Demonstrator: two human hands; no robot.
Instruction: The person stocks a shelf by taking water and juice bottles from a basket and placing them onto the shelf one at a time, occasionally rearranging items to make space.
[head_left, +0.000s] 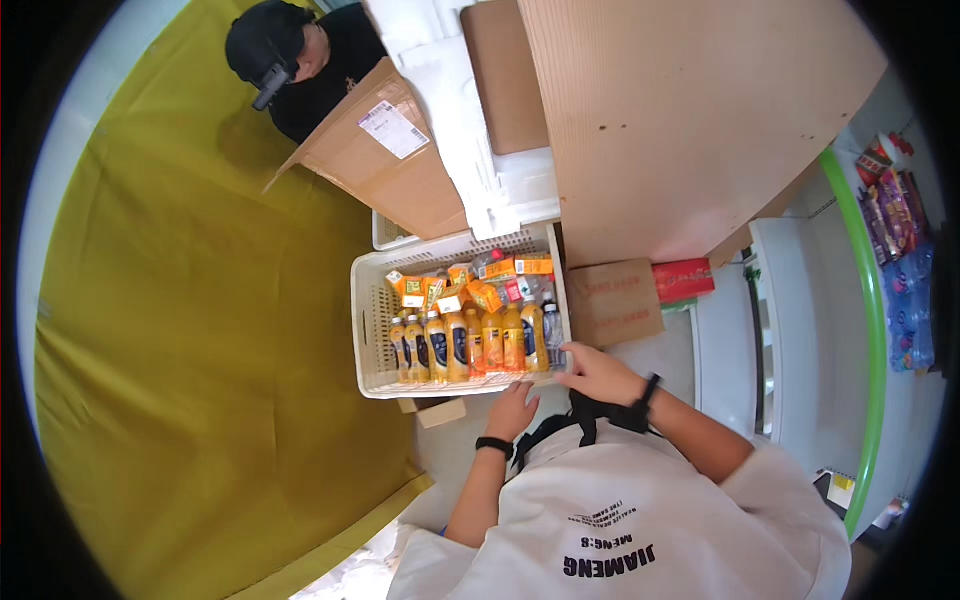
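Note:
A white plastic crate (361, 322) stands before me, holding several orange drink bottles (492, 341) upright in a row, with orange juice cartons (484, 295) lying jumbled behind them. Dark-capped clear bottles (553, 330) are at its right end. My left hand (512, 411) is at the crate's near rim, its fingertips touching or very close to it. My right hand (604, 375) is at the near right corner, thumb and fingers apart around the edge; how firmly it grips cannot be seen. Both wrists wear black bands.
A person in a black cap (266, 45) is beyond a large cardboard box (390, 150) and white foam packing (450, 97). A wooden panel (675, 120) rises at right, with a cardboard carton (615, 300) and a red box (684, 279) below. Green-edged shelves (874, 337) hold packaged goods. Yellow cloth (210, 315) hangs at left.

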